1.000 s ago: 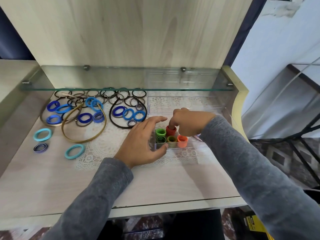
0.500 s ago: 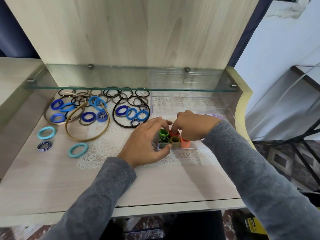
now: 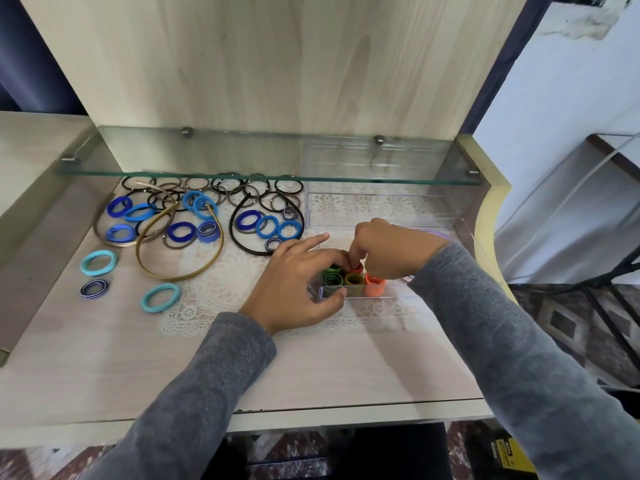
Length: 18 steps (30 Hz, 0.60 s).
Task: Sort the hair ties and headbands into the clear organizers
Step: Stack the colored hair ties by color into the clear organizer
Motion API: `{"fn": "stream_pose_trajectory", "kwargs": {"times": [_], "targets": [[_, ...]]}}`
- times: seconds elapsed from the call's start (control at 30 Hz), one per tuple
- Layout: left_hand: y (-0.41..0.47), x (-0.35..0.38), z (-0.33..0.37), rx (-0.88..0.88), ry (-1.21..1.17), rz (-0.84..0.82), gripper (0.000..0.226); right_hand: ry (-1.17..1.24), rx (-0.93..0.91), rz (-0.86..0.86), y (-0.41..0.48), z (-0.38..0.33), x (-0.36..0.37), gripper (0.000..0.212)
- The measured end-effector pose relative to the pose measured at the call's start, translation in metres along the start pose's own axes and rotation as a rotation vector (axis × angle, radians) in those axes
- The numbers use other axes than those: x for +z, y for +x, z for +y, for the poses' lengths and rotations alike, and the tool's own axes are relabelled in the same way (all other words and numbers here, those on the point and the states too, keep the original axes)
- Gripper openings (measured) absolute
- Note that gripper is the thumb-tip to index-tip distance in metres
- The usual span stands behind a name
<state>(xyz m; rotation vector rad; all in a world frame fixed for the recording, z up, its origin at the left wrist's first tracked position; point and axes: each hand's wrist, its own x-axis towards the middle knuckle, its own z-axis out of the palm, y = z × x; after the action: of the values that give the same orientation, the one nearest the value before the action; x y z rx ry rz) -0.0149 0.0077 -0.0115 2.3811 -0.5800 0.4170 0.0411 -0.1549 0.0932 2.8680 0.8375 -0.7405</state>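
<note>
Desk inventory, as I read it from the head camera. Item one: small clear organizer (image 3: 394,292), on the lace doily (image 3: 221,292) at centre right of the wooden desktop (image 3: 104,358). It holds rolled hair ties standing on end: a green hair tie (image 3: 333,279), an olive hair tie (image 3: 354,279) and an orange hair tie (image 3: 375,285) along the front, with a red hair tie (image 3: 358,268) behind. Item two: left hand (image 3: 294,285), which grips the organizer's left end with the thumb on the front wall and the middle fingers curled over the green rolls, the forefinger straight and lifted. Item three: right hand (image 3: 391,251), fingers curled together, fingertips bunched down on the red hair tie; I cannot tell whether they pinch it or only push it. Item four: large clear organizer (image 3: 381,209), just behind the hands, under the glass shelf (image 3: 242,157). Unsorted stock, left of the hands: a gold headband (image 3: 162,278), a black headband (image 3: 231,230) and a brown headband (image 3: 98,233), all lying flat. Blue hair ties (image 3: 119,206) are scattered inside and around them, and thin dark elastics (image 3: 242,187) overlap along the back. Near the left edge, apart from the pile, lie two turquoise hair ties (image 3: 85,264) and a striped hair tie (image 3: 94,289).
</note>
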Motion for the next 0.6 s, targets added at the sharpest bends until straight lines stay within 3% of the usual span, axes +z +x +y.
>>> {"fn": "stream_pose_trajectory", "kwargs": {"times": [0.13,0.3,0.6], "targets": [[0.0,-0.001,0.002,0.006,-0.007,0.011,0.034,0.131,-0.075,0.16,0.001,0.011,0.001,0.044],[-0.001,-0.001,0.001,0.008,-0.002,0.0,0.034,0.322,-0.058,0.501,0.001,0.028,0.019,0.041],[0.0,-0.002,0.003,0.008,0.014,0.014,0.051,0.328,0.001,0.608,0.003,0.032,0.045,0.038]]}}
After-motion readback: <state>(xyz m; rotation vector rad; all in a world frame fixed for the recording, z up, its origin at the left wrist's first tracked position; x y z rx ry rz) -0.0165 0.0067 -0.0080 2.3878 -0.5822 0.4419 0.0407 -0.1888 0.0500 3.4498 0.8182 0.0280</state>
